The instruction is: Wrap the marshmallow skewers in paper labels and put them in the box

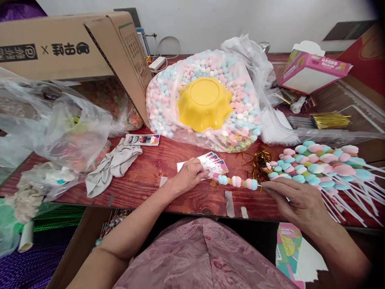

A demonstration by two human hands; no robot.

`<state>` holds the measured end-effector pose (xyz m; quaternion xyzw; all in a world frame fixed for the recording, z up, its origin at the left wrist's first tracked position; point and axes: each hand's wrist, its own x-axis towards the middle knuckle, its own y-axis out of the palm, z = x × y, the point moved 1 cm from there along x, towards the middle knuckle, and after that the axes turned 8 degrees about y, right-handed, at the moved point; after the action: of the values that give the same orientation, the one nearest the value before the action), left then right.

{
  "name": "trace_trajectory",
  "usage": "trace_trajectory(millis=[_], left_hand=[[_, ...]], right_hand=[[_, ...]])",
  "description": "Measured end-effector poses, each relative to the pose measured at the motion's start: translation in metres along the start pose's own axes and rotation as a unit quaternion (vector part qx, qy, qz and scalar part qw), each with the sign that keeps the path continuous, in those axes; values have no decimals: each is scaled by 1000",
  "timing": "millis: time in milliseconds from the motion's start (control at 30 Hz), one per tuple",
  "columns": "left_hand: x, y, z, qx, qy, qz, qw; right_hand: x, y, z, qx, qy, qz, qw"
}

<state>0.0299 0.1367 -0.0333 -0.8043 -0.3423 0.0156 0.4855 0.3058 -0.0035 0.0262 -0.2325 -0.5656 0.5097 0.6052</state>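
Note:
A marshmallow skewer point(237, 182) with blue, white, pink and yellowish pieces lies level between my two hands, just above the table's front part. My right hand point(296, 198) is closed on the white stick at its right end. At the other end, my left hand point(191, 176) pinches a pinkish piece at the skewer's tip; the fingers partly hide it. Beneath and behind my left hand, several printed cards point(215, 162) are fanned out. Finished-looking marshmallow skewers point(315, 164) lie piled beside my right hand, sticks pointing right. Gold tinsel point(261, 162) sits at the pile's left end.
A large clear bag of marshmallows point(162, 100) holds an upturned yellow bowl point(204, 102) on top. Left stand a cardboard box point(75, 52), plastic bags point(81, 132) and a grey cloth point(116, 164). At the back right are a pink carton point(313, 72) and gold twist ties point(331, 120).

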Motion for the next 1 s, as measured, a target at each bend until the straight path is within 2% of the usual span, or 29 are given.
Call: trace_trajectory(millis=[133, 300, 433, 600, 700, 800, 900, 1000], left_hand=[[-2, 6, -8, 100, 87, 39, 990], [-3, 9, -14, 121, 136, 42, 982], [-3, 0, -17, 85, 164, 53, 981], [0, -20, -26, 40, 111, 1, 993], [2, -26, -33, 1, 72, 68, 995], [0, -25, -41, -8, 5, 153, 988], [-6, -23, -47, 49, -40, 183, 981], [-10, -22, -50, 116, -58, 200, 971]], right_hand=[[12, -8, 6, -87, -66, 14, 994], [15, -3, 23, -138, -126, 26, 982], [11, 6, 30, -63, -133, 18, 989], [18, 4, 25, 69, -82, -31, 994], [19, 4, 23, 77, -74, -44, 993], [15, 7, 23, 17, -103, -52, 993], [11, 7, 26, -3, -111, -72, 991], [10, 4, 27, 29, -79, -103, 991]])
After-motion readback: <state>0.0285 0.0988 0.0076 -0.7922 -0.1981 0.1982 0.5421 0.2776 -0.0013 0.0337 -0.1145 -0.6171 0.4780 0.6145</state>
